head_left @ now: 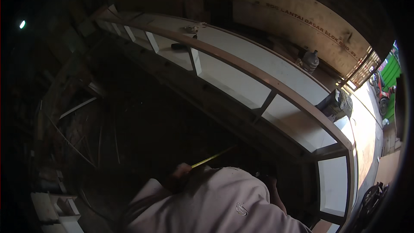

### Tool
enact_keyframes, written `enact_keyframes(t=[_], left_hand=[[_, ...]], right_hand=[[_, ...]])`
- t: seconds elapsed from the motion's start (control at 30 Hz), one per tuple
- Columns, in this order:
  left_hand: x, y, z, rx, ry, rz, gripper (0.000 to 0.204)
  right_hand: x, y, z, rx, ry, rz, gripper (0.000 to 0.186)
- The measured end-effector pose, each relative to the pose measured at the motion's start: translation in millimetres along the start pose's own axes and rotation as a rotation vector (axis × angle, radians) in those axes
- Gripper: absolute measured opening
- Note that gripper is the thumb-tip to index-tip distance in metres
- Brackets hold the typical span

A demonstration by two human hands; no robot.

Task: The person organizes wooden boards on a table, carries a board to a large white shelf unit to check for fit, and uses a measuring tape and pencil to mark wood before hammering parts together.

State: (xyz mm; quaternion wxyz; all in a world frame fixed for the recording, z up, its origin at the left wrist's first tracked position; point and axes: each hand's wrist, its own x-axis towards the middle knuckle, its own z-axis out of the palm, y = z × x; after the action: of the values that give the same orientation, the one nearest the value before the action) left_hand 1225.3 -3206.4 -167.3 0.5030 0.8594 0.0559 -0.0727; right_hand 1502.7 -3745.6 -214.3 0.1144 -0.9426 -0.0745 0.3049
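My left hand [183, 171] is closed round a yellow tape measure blade [211, 159], which slants up and to the right from my fingers into shadow. The far end of the blade fades into the dark. At the right side of my pale shirt, my right hand [270, 182] is a dark shape, and its fingers are too dim to read. In front of me runs a long wooden frame [241, 65] with white panels [230, 87] between its crosspieces; both hands are apart from it.
A black tool [179, 46] lies on the frame. Behind it stand a clear water jug [310, 62] and a large plywood board [297, 21]. A dark box [331, 105] sits near the frame's right end. Thin wood strips [77, 108] lie at left. Outside stands a motorcycle [383, 99].
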Motion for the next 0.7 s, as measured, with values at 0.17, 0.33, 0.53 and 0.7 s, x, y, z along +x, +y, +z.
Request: enact_keyframes(t=[0.17, 0.33, 0.53, 0.7], left_hand=[[-112, -66, -17, -0.322, 0.004, -0.84, 0.031], [-114, -110, -28, -1.023, 0.28, -0.639, 0.028], [-123, -128, -6, 0.268, 0.078, -0.709, 0.024], [-130, -120, -15, -0.56, 0.278, -1.196, 0.024]], right_hand=[[115, -77, 50, 0.413, 0.032, -0.194, 0.033], [170, -108, 59, -0.198, 0.012, -0.52, 0.029], [180, -252, 6, -0.948, -0.247, -0.7, 0.028], [238, -402, -4, -1.172, -0.398, -0.765, 0.024]])
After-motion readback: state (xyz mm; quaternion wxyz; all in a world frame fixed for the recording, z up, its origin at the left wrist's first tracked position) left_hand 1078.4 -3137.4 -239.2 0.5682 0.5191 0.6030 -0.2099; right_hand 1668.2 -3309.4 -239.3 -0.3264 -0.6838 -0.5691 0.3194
